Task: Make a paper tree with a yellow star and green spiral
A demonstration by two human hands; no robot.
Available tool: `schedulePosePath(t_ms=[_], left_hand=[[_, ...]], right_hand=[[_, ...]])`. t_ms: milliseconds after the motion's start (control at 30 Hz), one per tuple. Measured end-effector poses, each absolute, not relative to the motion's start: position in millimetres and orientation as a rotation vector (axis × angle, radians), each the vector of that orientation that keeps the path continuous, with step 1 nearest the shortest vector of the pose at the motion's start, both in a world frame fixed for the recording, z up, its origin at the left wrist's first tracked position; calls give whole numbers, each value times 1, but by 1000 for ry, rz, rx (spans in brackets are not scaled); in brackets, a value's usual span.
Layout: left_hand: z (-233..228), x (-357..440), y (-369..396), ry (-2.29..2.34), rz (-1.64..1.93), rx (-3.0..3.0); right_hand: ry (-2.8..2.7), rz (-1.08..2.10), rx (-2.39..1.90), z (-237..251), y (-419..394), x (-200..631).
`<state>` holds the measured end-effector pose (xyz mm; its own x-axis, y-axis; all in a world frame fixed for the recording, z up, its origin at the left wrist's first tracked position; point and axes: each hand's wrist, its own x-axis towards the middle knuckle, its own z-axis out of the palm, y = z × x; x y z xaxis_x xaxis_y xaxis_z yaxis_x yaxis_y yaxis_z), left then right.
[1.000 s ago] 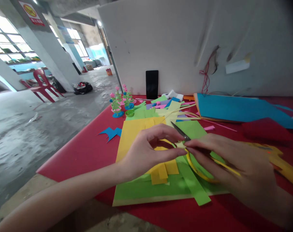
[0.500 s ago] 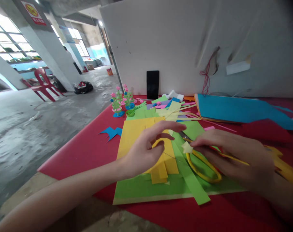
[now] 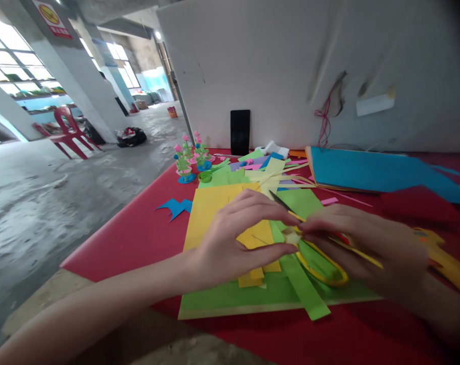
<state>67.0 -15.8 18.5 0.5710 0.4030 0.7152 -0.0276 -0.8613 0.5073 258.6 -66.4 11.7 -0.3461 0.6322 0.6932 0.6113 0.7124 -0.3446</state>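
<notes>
My left hand (image 3: 233,238) and my right hand (image 3: 367,248) meet fingertip to fingertip over a small pale yellow paper star (image 3: 292,235), pinching it from both sides. Under them lie yellow-handled scissors (image 3: 321,263), blades pointing away, on a green paper sheet (image 3: 253,296). A yellow paper sheet (image 3: 207,213) and a loose green strip (image 3: 306,289) lie on the green sheet too.
The red table (image 3: 139,238) ends at its left edge above a concrete floor. Small paper flower models (image 3: 188,162) stand at the back, a black phone (image 3: 239,132) leans on the white wall, and blue sheets (image 3: 367,170) lie at the right. Blue scraps (image 3: 176,207) lie left.
Half a second ago my left hand was off the star with its fingers spread; now its fingers have closed back onto the star held by my right hand.
</notes>
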Motion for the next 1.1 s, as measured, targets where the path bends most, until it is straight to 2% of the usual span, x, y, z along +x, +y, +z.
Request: schedulePosePath(t_ms=[133, 367, 500, 800, 1100], left_hand=[[18, 66, -16, 335, 1238, 2296], [18, 65, -11, 321, 1292, 2390], [16, 65, -9, 285, 1353, 2453], [18, 66, -9, 323, 1366, 2538], [18, 66, -9, 370, 1349, 2626]], right_hand=[[-2004, 112, -1027, 10, -62, 257], [-1659, 970, -1203, 11, -62, 244], [-1476, 1239, -1204, 12, -64, 240], [-1382, 1323, -1086, 10, -68, 240], [-1455, 1268, -1145, 9, -64, 240]])
